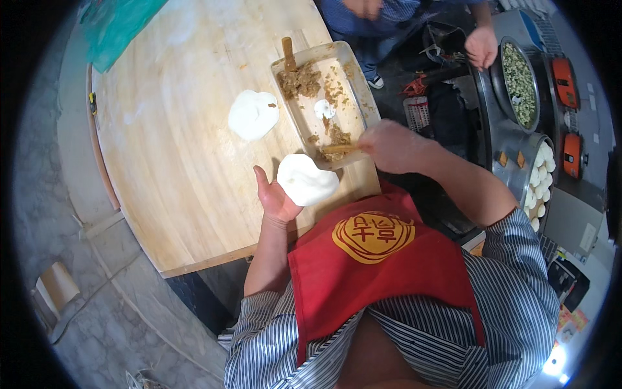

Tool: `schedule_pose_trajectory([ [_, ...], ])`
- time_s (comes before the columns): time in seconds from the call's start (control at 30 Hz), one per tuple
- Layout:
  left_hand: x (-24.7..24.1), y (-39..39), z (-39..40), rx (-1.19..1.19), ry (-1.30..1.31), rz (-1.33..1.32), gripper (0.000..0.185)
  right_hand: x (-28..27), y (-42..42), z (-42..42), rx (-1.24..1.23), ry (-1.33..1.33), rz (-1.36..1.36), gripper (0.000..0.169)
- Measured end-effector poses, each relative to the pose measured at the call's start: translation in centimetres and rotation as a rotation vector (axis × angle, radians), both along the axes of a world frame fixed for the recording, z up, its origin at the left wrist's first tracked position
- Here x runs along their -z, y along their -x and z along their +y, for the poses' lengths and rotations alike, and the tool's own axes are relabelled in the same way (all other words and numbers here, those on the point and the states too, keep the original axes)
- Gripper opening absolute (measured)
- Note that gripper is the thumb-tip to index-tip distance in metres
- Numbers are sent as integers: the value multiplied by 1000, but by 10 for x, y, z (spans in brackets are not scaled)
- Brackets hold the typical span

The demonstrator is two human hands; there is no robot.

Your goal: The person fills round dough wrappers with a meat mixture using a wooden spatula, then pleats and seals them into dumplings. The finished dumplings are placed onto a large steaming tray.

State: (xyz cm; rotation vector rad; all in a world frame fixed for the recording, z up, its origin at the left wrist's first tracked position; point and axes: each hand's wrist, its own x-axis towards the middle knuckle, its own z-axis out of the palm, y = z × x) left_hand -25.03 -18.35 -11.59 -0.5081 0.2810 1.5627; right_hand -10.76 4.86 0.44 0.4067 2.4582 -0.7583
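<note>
A flat round of white dough [308,180] rests on the upturned palm and fingers of my left hand [278,199], its thumb standing out to the side. My right hand [388,145] grips a wooden spatula [338,149], whose far end dips into brown filling [334,134] at the near end of a rectangular tray [362,92]. More filling [299,81] is heaped at the tray's far end, where a second wooden handle [288,51] sticks up. Left of the tray, another dough round [253,115] lies on the wooden table, a small brown speck on it.
The wooden table [184,160] carries a green plastic bag [119,29] at its far left corner and a yellow-black cutter [93,103] on its left edge. Another person's hand [482,47] is near a metal bowl of chopped green filling [519,85]. Dough pieces [540,170] sit at right.
</note>
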Motion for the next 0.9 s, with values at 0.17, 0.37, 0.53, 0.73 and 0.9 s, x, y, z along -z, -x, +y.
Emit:
schedule_pose_trajectory([
  [0.17,-1,0,-1,-13,-50,0,105,5,-7,12,60,-111,-143,13],
  [0.37,-4,2,-2,3,-107,0,97,37,-5,9,217,204,21,18],
  [0.53,-7,0,-2,-4,-61,47,98,39,2,5,347,419,17,21],
  [0.73,-7,0,0,-8,-67,47,101,42,-4,17,643,721,-207,24],
  [0.9,-10,-1,-5,-40,-140,38,107,36,-12,29,692,942,-189,24],
])
